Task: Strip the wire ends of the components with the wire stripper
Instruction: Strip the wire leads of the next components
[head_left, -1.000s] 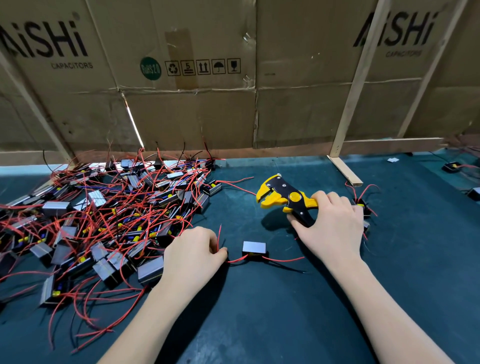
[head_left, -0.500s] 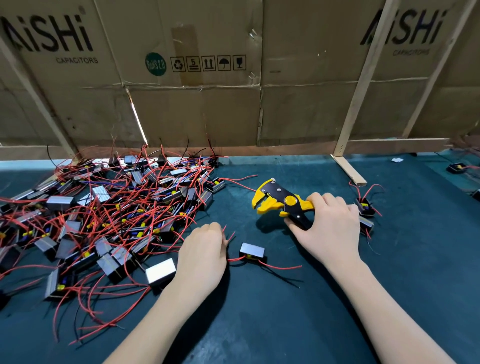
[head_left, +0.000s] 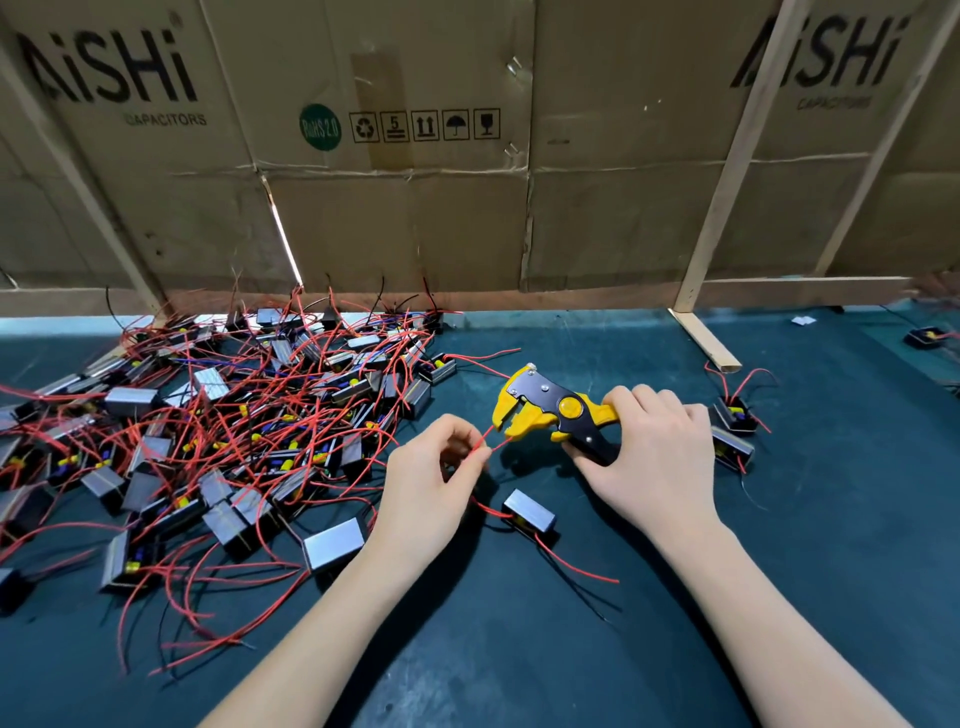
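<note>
A small grey box component (head_left: 529, 512) lies on the dark mat between my hands, with red wires trailing from it. My left hand (head_left: 434, 480) pinches one of its red wires (head_left: 485, 435) and holds the wire's end up at the jaws of the wire stripper. My right hand (head_left: 652, 457) grips the handles of the yellow and black wire stripper (head_left: 550, 410), whose jaws point left toward the wire end. A second red wire (head_left: 576, 561) of the component lies loose on the mat.
A big heap of like components with red wires (head_left: 208, 441) covers the mat's left side. Two components (head_left: 732, 426) lie just right of my right hand. Cardboard sheets (head_left: 467, 182) and wooden battens (head_left: 704, 338) wall off the back.
My left hand has lifted the component's red wire off the mat toward the stripper's jaws. The stripper has dropped slightly toward the wire.
</note>
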